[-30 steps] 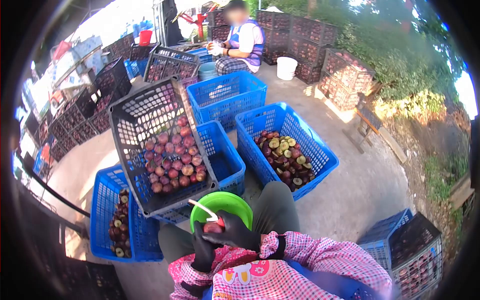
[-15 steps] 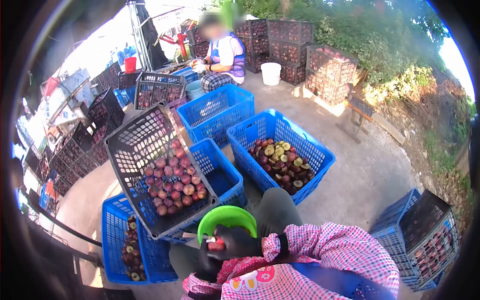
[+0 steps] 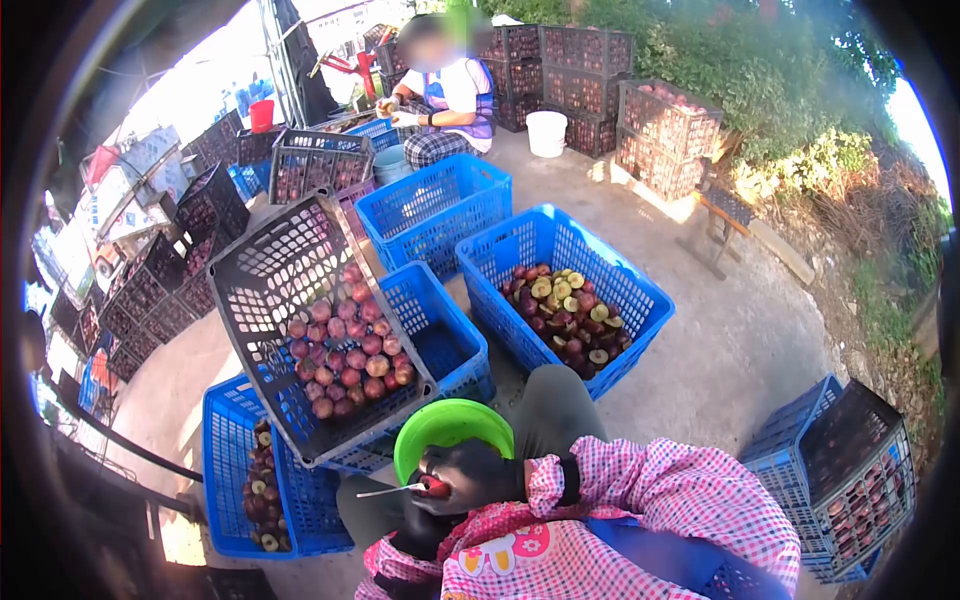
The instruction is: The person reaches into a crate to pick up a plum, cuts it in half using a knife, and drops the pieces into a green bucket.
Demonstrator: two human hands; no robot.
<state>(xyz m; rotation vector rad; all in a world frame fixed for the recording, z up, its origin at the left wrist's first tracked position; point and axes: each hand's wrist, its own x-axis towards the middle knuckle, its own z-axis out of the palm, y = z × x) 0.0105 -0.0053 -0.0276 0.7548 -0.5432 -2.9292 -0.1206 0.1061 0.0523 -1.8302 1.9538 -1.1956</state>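
Observation:
Both my hands wear dark gloves and meet low in the middle, just in front of a green bowl [image 3: 455, 424]. A reddish plum [image 3: 434, 488] sits between them. My left hand [image 3: 424, 524] is closed below and beside the plum, its fingers partly hidden. My right hand [image 3: 472, 478] curls over from the right, closed by the fruit. From the plum a thin knife blade [image 3: 388, 491] sticks out to the left; its handle is hidden, apparently inside my right hand. Ahead leans a black crate [image 3: 270, 290] of whole plums [image 3: 350, 350].
A blue crate [image 3: 640, 345] at right centre holds halved plums [image 3: 575, 315]. Another blue crate [image 3: 228, 535] with cut plums stands at lower left. Farther off a co-worker [image 3: 455, 105] sits by a white bucket [image 3: 546, 134] and stacked plum crates [image 3: 585, 75]. More crates [image 3: 850, 480] are at right.
The knife blade has tilted and dropped slightly, now showing as a thin edge. My right hand has turned a little over the plum. The view has shifted slightly.

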